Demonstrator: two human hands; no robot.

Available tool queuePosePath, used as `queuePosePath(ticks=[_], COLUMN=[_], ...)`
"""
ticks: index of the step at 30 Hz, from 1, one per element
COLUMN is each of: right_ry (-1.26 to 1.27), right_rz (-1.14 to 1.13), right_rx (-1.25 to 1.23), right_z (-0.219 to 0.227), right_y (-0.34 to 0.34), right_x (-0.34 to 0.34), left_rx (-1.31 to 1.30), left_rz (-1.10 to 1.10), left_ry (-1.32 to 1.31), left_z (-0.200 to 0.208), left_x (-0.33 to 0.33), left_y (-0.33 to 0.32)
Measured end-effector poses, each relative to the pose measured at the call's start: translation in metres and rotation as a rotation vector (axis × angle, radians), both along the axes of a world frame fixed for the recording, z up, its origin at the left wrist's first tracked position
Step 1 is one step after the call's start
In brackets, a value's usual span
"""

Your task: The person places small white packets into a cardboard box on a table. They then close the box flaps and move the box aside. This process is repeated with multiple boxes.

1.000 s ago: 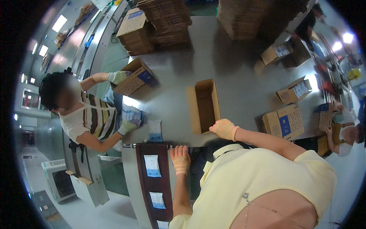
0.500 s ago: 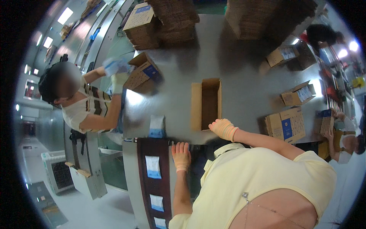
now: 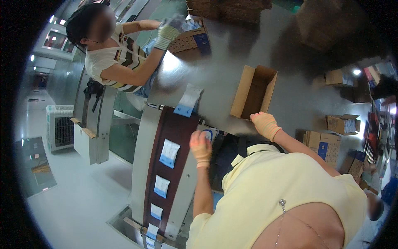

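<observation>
An open cardboard box stands on the metal table with its flap folded out on the left; bare cardboard shows inside. My right hand, in a light glove with orange fingertips, is closed on the box's near edge. Gloved the same way, my left hand hovers over the right side of the conveyor, fingers extended and holding nothing. Nearest to it on the dark belt lies a white and blue packet. Another white and blue packet rests on the table edge at the belt's far end.
Several more packets lie along the belt. At the far left a co-worker handles packets at a printed carton. Cardboard stacks stand at the back. Filled cartons and folded cartons are on the right.
The whole view has swung left and downward, showing more of the belt. My left hand has lifted off the conveyor's end edge. My right hand stays at the box's near edge.
</observation>
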State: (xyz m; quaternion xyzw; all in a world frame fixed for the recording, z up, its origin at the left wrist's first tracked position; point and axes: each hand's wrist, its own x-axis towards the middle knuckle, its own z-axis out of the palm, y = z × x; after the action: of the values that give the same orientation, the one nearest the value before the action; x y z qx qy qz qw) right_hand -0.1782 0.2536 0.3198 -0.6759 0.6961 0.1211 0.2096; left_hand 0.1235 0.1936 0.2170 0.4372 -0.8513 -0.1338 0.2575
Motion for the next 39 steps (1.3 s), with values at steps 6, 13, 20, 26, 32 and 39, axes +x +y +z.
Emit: queuePosePath(ticks=[6,13,20,26,32,39], right_ry=[-0.010,0.001,-0.008,-0.025,-0.043,-0.049], right_rz=[0.016,0.031,-0.010,-0.053,-0.052,-0.003], right_rx=[0.000,-0.003,0.065,0.058,0.039,-0.053], right_z=[-0.003,-0.002,0.001,-0.003,-0.003,-0.006], right_y=[0.000,-0.006,-0.007,-0.007,-0.004,-0.003], right_x=[-0.003,0.002,0.002,0.001,-0.008,-0.002], left_rx=[0.117,0.679,0.705,0.800,0.676,-0.339], left_rz=[0.637,0.507,0.148,0.171,-0.081,-0.434], left_ry=[-0.312,-0.641,0.384,-0.192,-0.541,-0.666], left_z=[0.040,0.047,0.029,-0.023,-0.032,-0.059], left_x=[0.187,0.213,0.092,-0.038,-0.104,-0.185], left_y=[-0.005,-0.042,-0.195,-0.253,-0.249,-0.141])
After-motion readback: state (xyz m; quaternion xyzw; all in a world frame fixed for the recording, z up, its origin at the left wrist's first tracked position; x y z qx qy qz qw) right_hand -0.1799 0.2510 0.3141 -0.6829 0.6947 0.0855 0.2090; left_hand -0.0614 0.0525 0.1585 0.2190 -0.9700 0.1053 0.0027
